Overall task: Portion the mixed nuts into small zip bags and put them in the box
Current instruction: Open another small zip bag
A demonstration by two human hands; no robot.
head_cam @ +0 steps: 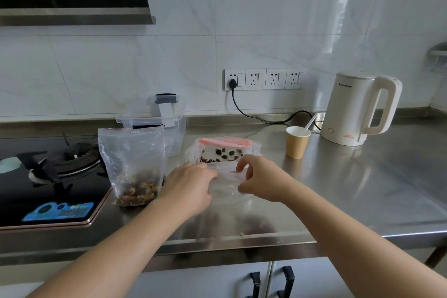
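- One stray nut crumb [241,234]: on the steel counter [362,189] near its front edge, nearer the viewer than the grip.
- Two hands: left hand [191,186] and right hand [260,176], each with fingers curled round the mouth of one small zip bag [226,182].
- That small bag: clear, held between both hands just above the counter; contents cannot be told.
- One large bag of mixed nuts [134,164]: standing upright just left of the grip, nuts settled at its bottom.
- One second zip bag with a pink strip [223,149]: directly behind the grip, a few dark pieces inside.
- One paper cup [297,143] holding a white spoon: right of the grip, beyond it.
- One clear box [154,118] with a grey latch: behind the large bag, left and beyond.
- One white kettle [358,109]: far right.
- Four wall sockets [264,79]: farthest, one with a plug.
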